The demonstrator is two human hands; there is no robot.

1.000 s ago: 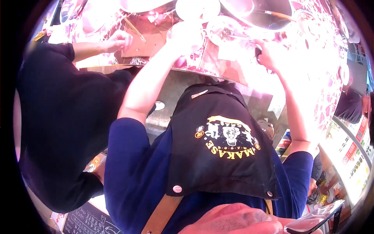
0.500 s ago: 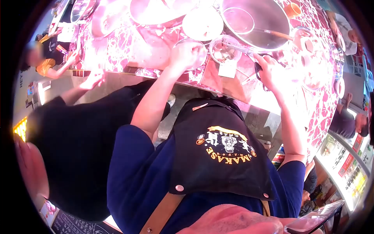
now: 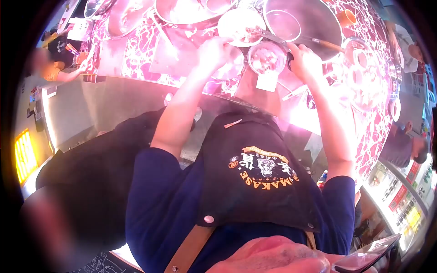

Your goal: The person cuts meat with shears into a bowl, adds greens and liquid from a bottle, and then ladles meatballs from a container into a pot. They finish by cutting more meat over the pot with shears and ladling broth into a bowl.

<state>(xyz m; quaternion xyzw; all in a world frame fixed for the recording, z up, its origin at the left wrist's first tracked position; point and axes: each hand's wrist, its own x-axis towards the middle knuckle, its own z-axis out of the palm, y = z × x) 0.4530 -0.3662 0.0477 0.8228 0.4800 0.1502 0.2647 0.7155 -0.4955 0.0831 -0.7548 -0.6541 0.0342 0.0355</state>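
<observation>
My right hand (image 3: 306, 63) is closed round the black handles of metal scissors (image 3: 274, 38). The blades point left, their tips over food in a white bowl (image 3: 230, 28). My left hand (image 3: 214, 52) has its fingers bent together beside that bowl's lower left rim; glare hides what they grip. Beneath and right of this hand is a clear round bowl (image 3: 233, 67). Between my hands stands a round container (image 3: 266, 58) of pale pieces, with a white paper slip (image 3: 267, 82) at its lower edge.
A large pot (image 3: 318, 27) with a wooden-handled strainer (image 3: 330, 44) lies beyond my right hand. Large metal pans (image 3: 182, 11) are at the back left. An orange cup (image 3: 347, 18) stands at the right. A person in black (image 3: 104, 182) is close on my left; others stand farther away.
The scissors have swung up and left from the container to the white bowl. My left hand has risen slightly. The neighbouring person's hand over the counter edge has gone from view.
</observation>
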